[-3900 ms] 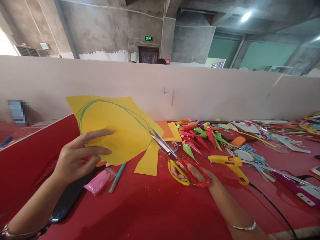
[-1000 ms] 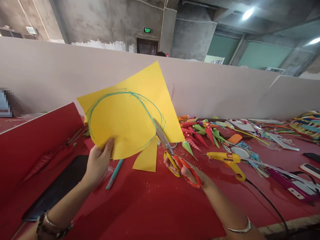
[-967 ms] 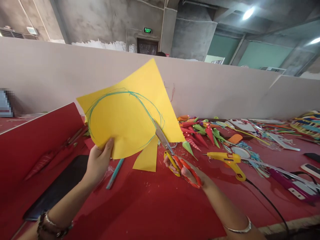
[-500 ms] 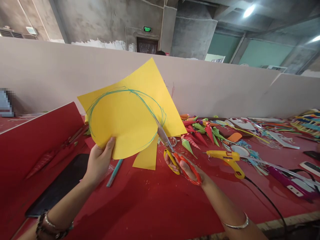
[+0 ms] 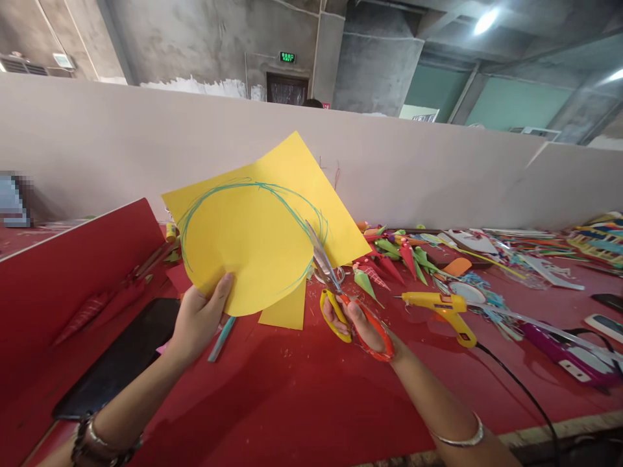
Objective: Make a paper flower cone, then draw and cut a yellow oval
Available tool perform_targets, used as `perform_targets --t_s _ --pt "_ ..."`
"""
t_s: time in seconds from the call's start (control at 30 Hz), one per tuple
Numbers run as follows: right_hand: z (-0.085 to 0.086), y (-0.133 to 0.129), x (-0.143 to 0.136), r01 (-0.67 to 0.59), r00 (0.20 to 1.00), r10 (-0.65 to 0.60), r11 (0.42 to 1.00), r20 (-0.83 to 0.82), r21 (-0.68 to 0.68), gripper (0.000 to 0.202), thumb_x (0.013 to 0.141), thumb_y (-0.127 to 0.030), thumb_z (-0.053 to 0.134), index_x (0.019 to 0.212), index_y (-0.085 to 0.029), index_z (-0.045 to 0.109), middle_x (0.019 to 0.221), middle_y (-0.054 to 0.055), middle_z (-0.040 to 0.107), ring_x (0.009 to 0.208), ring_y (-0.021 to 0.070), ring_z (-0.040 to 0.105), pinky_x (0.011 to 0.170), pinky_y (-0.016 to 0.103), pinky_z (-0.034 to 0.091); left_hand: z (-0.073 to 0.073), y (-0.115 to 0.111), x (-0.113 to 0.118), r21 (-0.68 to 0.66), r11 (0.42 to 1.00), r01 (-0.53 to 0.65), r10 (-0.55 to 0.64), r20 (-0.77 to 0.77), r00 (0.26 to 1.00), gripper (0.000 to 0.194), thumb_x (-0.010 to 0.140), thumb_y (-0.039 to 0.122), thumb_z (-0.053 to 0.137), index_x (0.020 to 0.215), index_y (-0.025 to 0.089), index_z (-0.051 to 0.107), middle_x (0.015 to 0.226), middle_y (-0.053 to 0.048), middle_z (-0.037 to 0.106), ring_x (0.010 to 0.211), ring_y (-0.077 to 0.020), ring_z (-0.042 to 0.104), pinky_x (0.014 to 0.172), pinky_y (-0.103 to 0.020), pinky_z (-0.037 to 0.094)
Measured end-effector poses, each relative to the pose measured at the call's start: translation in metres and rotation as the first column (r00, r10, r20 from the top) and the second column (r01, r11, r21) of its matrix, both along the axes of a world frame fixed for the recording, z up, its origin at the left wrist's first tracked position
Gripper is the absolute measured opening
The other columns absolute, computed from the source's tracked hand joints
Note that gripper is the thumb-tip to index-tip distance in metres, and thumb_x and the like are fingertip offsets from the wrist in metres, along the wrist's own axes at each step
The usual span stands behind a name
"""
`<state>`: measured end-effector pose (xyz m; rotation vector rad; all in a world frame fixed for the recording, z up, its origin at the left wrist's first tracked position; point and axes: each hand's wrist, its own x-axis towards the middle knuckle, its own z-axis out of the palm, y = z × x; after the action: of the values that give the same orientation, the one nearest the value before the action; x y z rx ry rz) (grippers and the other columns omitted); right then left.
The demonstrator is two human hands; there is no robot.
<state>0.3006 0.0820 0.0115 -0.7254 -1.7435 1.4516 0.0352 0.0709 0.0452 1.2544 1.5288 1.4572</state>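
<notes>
My left hand [image 5: 202, 318] pinches the lower left edge of a yellow sheet of paper [image 5: 248, 246], which is held up above the table. A rough green-blue oval is drawn on the sheet, and its lower edge is cut to a curve. In my right hand [image 5: 357, 324] are scissors [image 5: 327, 266] with one yellow and one red handle. Their blades meet the paper along the right side of the drawn line. Beneath the sheet, a yellow paper offcut [image 5: 287, 308] rests on the red table [image 5: 292, 402].
A yellow glue gun [image 5: 438, 305] with a black cord lies to the right. Behind it are red and green paper cones [image 5: 389, 259]. A black tablet-like slab [image 5: 117, 357] and a teal stick [image 5: 221, 338] lie on the left. A pale partition [image 5: 438, 175] stands behind.
The yellow sheet and my left hand have shifted slightly right, and the sheet's top has dropped. The scissors sit a little farther right, still at the paper's drawn line.
</notes>
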Motion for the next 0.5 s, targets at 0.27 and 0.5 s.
perform_targets --t_s 0.27,0.5 --pt "0.000 0.000 0.001 0.032 0.999 -0.031 0.999 0.021 -0.012 0.049 0.081 -0.063 0.030 0.075 -0.017 0.045 0.052 -0.005 0.031 0.044 0.0069 0.028 0.043 0.023 0.024 0.022 -0.004 0.005 0.026 0.999 -0.032 0.035 -0.128 0.991 0.027 0.072 0.038 0.053 0.052 0.020 0.046 0.037 0.006 0.040 0.032 -0.0078 0.035 0.030 -0.018 0.028" --pt "-0.006 0.001 0.000 0.075 0.997 -0.076 0.997 0.026 0.014 0.049 0.082 -0.061 0.029 0.071 -0.017 0.045 0.046 -0.007 0.031 0.037 0.0055 0.027 0.038 0.021 0.024 0.019 -0.002 -0.002 0.004 0.999 -0.037 0.037 -0.169 0.985 0.029 0.070 0.041 0.055 0.053 0.020 0.048 0.038 0.006 0.039 0.033 -0.0082 0.036 0.030 -0.018 0.030"
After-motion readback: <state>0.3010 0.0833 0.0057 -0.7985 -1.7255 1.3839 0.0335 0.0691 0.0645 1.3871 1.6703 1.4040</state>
